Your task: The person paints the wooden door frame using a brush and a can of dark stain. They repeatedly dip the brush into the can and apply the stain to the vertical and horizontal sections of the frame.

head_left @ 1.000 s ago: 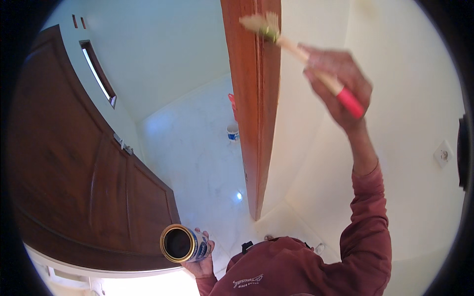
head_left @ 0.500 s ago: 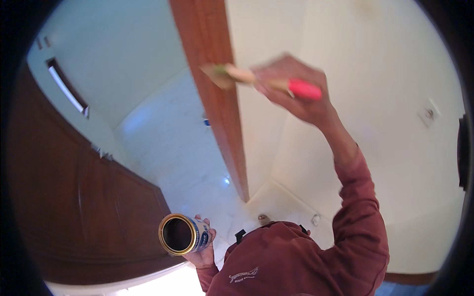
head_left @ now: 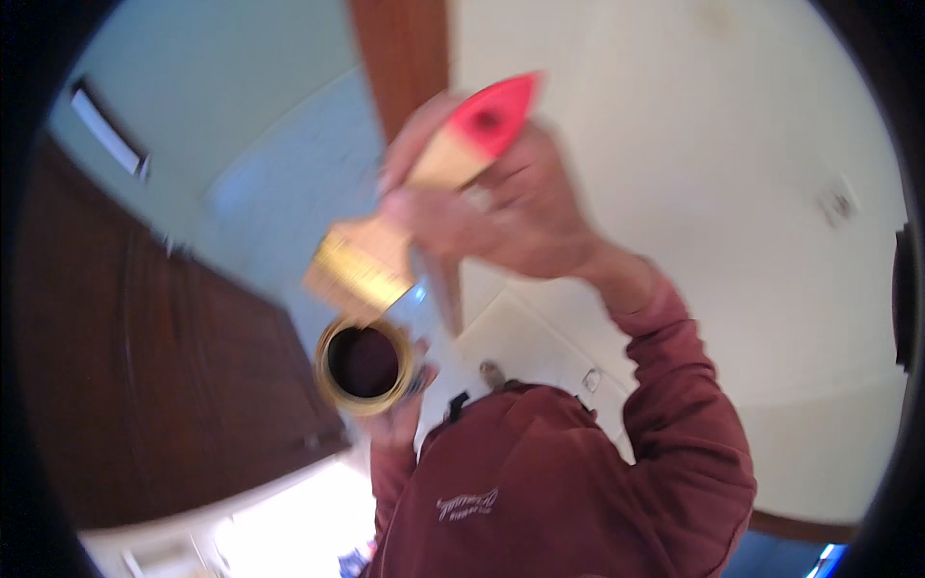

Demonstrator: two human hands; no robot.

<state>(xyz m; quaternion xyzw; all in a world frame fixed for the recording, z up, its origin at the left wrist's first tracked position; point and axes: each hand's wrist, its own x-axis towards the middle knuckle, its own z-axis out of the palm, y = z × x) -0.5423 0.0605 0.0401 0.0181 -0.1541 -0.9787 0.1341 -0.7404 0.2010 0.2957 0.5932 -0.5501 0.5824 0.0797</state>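
Note:
My right hand (head_left: 520, 202), blurred, grips a paintbrush (head_left: 467, 140) with a pale wooden handle and red end, in the upper middle of the view. The brush's yellow metal band and bristles (head_left: 358, 268) point down, just above the rim of an open round can (head_left: 362, 362) of dark liquid. My left hand (head_left: 395, 416) is wrapped round that can from behind, partly hidden by it. A brown wooden doorframe (head_left: 400, 48) stands beyond the brush.
A dark wooden door (head_left: 145, 366) fills the left side, near a narrow slot window (head_left: 106, 125). A cream wall (head_left: 713, 173) with a socket (head_left: 836, 204) is on the right. A pale floor (head_left: 289, 183) shows beyond the doorframe, and my foot (head_left: 491, 376) below.
My right hand has brought the brush down and leftward from the doorframe, turning it bristles-down above the can. My left hand has raised the can higher in view.

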